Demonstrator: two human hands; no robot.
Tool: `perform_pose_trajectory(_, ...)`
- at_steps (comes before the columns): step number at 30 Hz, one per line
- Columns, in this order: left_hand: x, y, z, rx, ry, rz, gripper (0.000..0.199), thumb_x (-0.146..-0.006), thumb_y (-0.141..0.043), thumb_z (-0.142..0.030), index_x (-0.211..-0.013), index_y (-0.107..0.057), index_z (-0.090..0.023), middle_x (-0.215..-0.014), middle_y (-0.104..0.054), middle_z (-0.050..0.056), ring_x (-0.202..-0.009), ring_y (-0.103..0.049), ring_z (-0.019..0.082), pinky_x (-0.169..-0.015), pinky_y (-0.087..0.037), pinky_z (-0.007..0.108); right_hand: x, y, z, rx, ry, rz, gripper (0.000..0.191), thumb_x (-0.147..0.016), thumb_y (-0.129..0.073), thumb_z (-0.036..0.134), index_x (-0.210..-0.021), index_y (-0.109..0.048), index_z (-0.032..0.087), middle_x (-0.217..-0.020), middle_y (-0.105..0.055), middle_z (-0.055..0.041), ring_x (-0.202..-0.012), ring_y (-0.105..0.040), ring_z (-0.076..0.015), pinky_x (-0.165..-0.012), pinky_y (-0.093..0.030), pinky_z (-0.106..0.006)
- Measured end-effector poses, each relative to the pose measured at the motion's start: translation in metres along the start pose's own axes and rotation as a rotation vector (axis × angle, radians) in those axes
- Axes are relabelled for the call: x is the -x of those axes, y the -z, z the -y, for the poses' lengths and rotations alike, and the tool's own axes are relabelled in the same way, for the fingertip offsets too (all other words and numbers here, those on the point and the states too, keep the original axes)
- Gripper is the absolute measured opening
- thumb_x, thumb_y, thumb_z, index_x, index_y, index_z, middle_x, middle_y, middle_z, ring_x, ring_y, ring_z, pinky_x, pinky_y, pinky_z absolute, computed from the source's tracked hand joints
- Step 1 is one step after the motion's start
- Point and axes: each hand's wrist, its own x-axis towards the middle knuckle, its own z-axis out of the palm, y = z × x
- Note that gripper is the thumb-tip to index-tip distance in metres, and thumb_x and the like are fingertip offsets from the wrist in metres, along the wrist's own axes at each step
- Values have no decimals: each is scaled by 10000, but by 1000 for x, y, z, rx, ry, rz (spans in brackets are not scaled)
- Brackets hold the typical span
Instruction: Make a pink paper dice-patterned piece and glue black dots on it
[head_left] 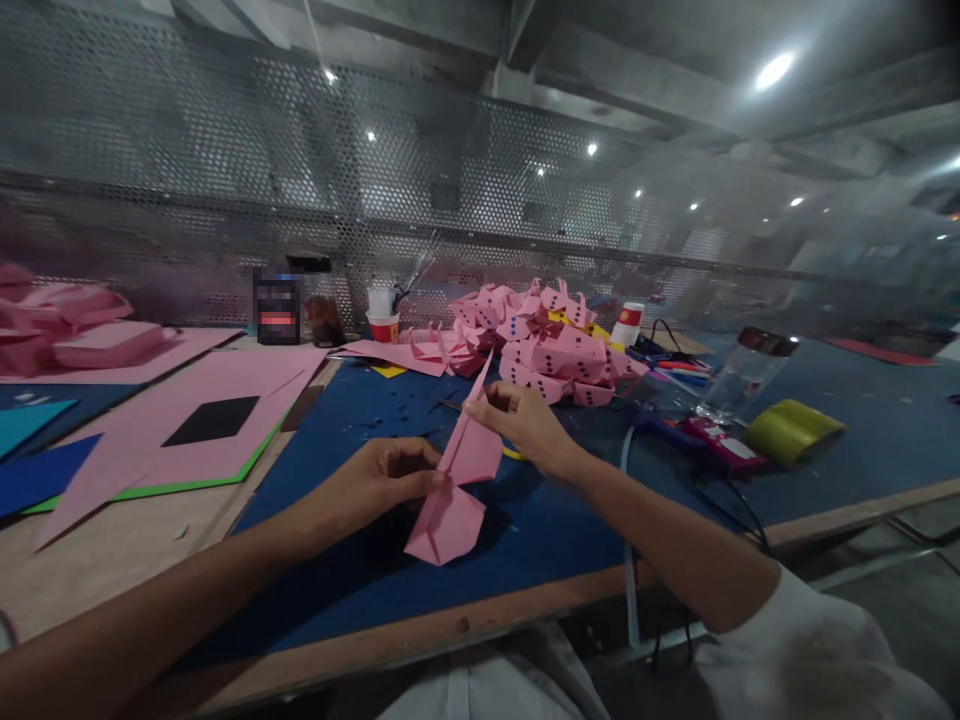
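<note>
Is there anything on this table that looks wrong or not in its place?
A pale strip hangs over the table's front edge, passing behind the right forearm, so it looks stray. I see no spill.

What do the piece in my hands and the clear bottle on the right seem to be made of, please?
The pink piece: matte paper or thin card, judging by its crisp folds. The bottle: glossy clear plastic or glass, see-through with highlights.
</note>
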Motion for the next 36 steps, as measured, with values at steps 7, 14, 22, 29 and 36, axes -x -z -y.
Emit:
perform_pose_trajectory(7, 1, -4, 0, 44, -41, -81, 237, -830, -697, -407, -815, -682, -172, -765, -652, -2, -717, -562, 140, -667, -417, 242, 3, -6, -1, -19, 1, 34, 373, -804, -692, 519, -807, -630, 152, -730, -536, 20, -649, -442, -106, -582, -346, -233)
perform_pose_trajectory(14, -1, -9, -3, 126, -98, -193, 234, -830, -696, -380, -743, -650, -168, -675, -567, -22, -639, -504, 118, -613, -430, 224, 7, -16, 0, -37, 24, 129, 330, -808, -697, 480, -813, -642, 154, -742, -586, 23, -647, -478, -103, -589, -370, -225)
perform_pose_trajectory(22, -1, -9, -3, 175, -58, -231, 196, -802, -703, -350, -747, -647, -171, -664, -544, -23, -631, -488, 123, -585, -428, 225, 7, -16, 2, 20, 93, 125, 330, -858, -652, 476, -797, -638, 152, -721, -558, 29, -645, -462, -96, -592, -359, -218)
perform_pose_trajectory(29, -3, -11, -4, 194, -52, -273, 191, -784, -695, -327, -700, -637, -166, -653, -521, -25, -637, -464, 120, -577, -407, 218, 10, -19, 4, 38, 131, 132, 261, -868, -659, 404, -842, -652, 144, -759, -583, 26, -678, -478, -99, -620, -375, -217)
perform_pose_trajectory(36, -3, -10, -4, 201, -40, -259, 163, -774, -659, -254, -653, -587, -171, -653, -480, -31, -638, -439, 116, -563, -369, 207, 10, -21, 2, 47, 135, 126, 260, -847, -683, 405, -842, -661, 146, -782, -626, 16, -693, -521, -109, -629, -401, -224)
